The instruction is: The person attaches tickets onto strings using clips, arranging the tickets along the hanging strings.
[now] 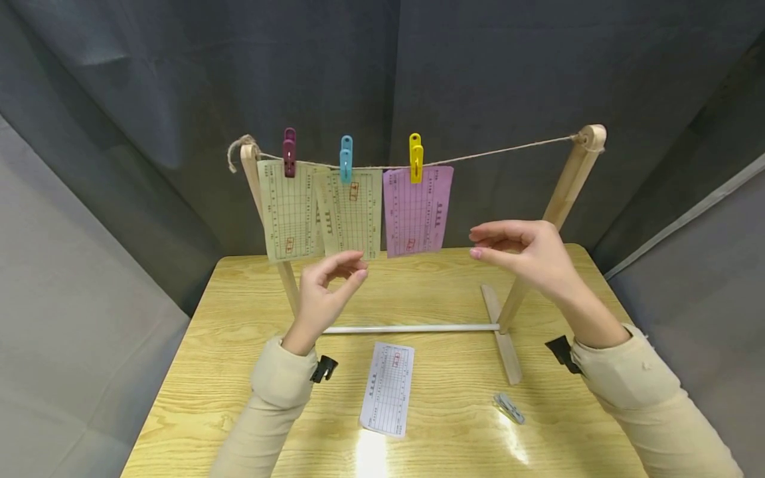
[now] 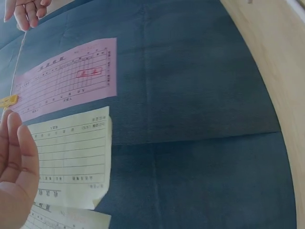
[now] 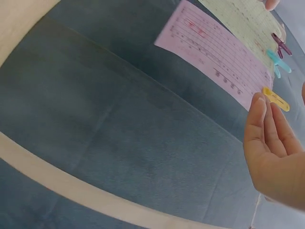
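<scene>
On a string [image 1: 508,151] hang two pale yellow-green printed slips and a pink slip [image 1: 416,216]. A maroon clothespin [image 1: 289,153] clips the left slip [image 1: 291,216], a blue clothespin [image 1: 346,159] the middle slip [image 1: 352,216], and a yellow clothespin [image 1: 416,158] the pink one. My left hand [image 1: 325,292] is raised before the middle slip, fingers loosely bent, holding nothing. To the right of the pink slip, my right hand [image 1: 528,255] hovers with thumb and fingers apart and nothing between them. The left wrist view shows the pink slip [image 2: 71,76] beyond my left fingers.
A white printed slip [image 1: 388,388] lies on the wooden table [image 1: 239,398]. Right of it rests a grey clothespin [image 1: 509,407], with something yellowish beside it. Wooden posts [image 1: 568,179] hold up the string, joined low down by a white bar [image 1: 412,328]. Dark curtain [image 1: 478,66] stands behind.
</scene>
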The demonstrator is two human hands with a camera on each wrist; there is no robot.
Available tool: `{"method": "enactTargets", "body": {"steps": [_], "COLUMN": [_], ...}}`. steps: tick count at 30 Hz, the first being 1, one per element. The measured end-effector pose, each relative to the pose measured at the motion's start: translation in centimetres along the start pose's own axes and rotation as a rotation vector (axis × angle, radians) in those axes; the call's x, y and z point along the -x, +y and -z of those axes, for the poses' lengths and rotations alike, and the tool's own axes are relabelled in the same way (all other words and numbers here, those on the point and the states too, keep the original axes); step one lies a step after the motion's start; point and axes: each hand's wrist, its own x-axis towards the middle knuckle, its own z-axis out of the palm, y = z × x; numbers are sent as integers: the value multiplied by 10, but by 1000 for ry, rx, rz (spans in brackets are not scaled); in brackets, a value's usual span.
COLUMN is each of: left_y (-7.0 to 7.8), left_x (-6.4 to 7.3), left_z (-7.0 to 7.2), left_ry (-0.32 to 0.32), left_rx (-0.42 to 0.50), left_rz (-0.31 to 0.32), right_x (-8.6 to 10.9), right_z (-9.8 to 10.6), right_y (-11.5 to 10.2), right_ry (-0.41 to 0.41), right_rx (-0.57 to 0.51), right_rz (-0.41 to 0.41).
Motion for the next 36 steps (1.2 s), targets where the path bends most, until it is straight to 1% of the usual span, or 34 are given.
{"method": "enactTargets", "body": {"steps": [6, 8, 12, 15, 19, 24, 26, 29, 32, 36], "left_y": [-5, -7, -7, 0, 9, 3, -1, -6, -11, -19], "left_x": [12, 15, 22, 26, 29, 37, 41, 46, 51, 58], "left_z": [6, 7, 9, 10, 10, 11, 11, 11, 11, 12], "left_ry": [-30, -38, -61, -86, -115, -142, -161, -193, -216, -228], "left_rx": [-14, -20, -45, -77, -114, -125, -124, -119, -118, -114], "left_rz": [-20, -5, 49, 72, 78, 99, 127, 185, 239, 278], "right_x": [10, 13, 20, 27, 36, 47, 51, 56, 61, 71], "right_z": [-3, -4, -5, -4, -3, -5, -7, -9, -11, -14], "right_y": [13, 18, 30, 38, 49, 65, 71, 80, 89, 103], "right_ry": [-9, -10, -9, -7, -10, -27, -27, -21, -15, -11], "right_rx": [11, 11, -5, -14, -25, -70, -90, -104, -88, -47], "right_rz": [-7, -13, -24, -38, -63, -75, -74, -63, -57, -74]}}
